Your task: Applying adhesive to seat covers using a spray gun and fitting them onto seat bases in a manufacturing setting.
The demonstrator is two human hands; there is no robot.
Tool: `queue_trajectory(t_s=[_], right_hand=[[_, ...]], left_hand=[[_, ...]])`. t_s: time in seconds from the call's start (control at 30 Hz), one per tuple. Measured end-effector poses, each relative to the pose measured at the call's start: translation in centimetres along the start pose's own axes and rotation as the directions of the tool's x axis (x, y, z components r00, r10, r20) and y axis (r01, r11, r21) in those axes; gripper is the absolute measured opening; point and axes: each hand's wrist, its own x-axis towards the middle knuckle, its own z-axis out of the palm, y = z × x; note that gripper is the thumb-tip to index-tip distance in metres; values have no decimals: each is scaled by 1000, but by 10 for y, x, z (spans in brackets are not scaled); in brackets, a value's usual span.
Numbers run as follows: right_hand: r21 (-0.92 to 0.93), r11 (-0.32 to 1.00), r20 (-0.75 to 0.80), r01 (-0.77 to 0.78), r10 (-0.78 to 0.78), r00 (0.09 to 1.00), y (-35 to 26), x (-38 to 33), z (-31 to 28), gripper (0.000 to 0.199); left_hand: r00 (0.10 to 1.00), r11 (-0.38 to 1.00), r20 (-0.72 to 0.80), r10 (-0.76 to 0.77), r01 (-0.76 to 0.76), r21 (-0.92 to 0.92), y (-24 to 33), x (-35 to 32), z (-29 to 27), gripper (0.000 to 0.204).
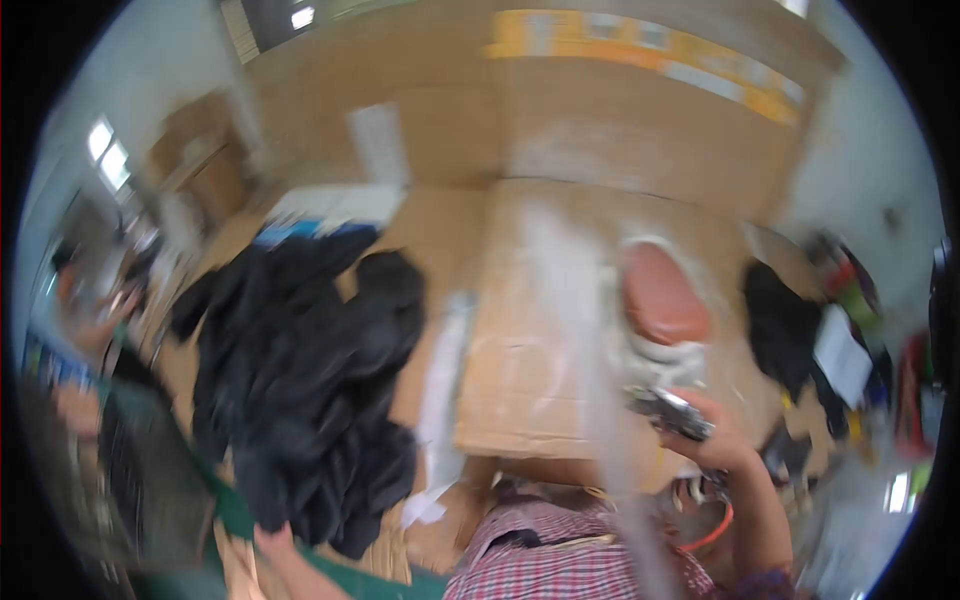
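My right hand [708,432] is closed around a dark and silver object [680,412] whose kind is blurred. Just beyond it, a reddish-brown oval pad [662,295] lies on a whitish base at the right of the cardboard-covered table [520,400]. An orange-red cord [712,530] curves beneath my right wrist. At the lower left, my left hand [272,540] is beside the bottom edge of a crumpled black garment [310,370]; its fingers are smeared by motion, so any grip cannot be made out.
A whitish blurred strip [590,360] runs down across the view. Cardboard panels [400,130] stand behind the table. Black cloth [780,325] and a white sheet [842,355] lie at right. A dark box [150,480] stands lower left; another person [95,320] is at far left.
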Motion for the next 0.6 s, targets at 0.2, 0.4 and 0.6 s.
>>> queue_trajectory(t_s=[0.2,0.4,0.6], right_hand=[[-355,922,-303,-153,41,952,81,-45,-86,49],[-431,706,-690,-562,143,709,222,-54,-178,58],[-342,853,-780,-394,-24,626,292,-57,-168,53]], left_hand=[[595,346,159,-788,642,-684,105,44,97,30],[586,347,114,-802,613,-710,288,23,168,18],[546,393,-24,-837,571,-721,444,-41,218,18]])
